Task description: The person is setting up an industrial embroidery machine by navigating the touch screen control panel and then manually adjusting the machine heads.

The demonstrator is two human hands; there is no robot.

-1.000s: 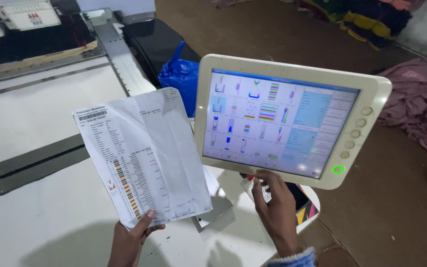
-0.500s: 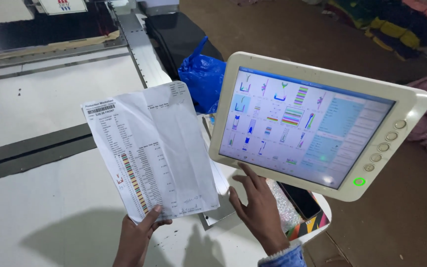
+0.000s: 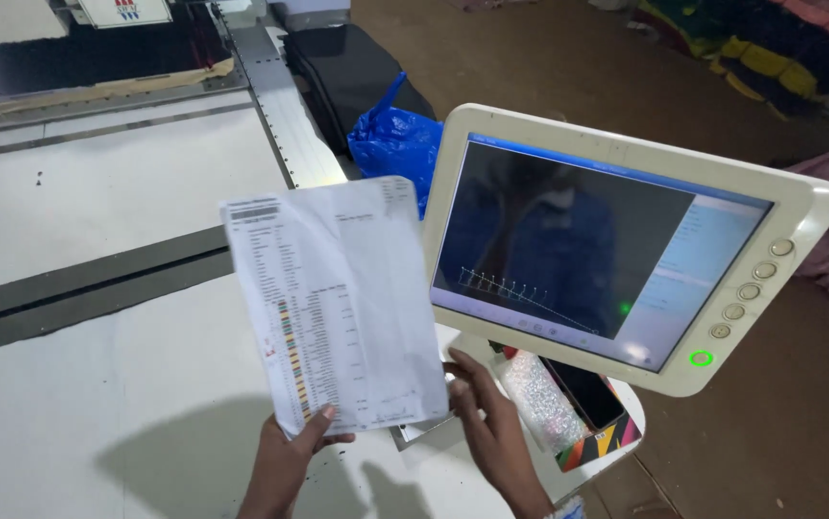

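1. Beneath both hands spread the wide white table (image 3: 97,202), with a dark band running across it to the left of the left hand.
2. Just above the right hand stood the cream touchscreen panel (image 3: 626,250); its screen showed a dark view with a thin line trace, so some display had evidently been called up.
3. Between the hands rose the printed sheet (image 3: 333,308), upright, apparently mid-check against the screen.
4. Well beyond it lay a blue plastic bag (image 3: 395,139).
5. The left hand (image 3: 285,461) pinched the sheet's bottom edge, thumb closed over it.
6. The right hand (image 3: 491,428) hung half open, holding nothing, fingers near the sheet's lower corner and under the panel.
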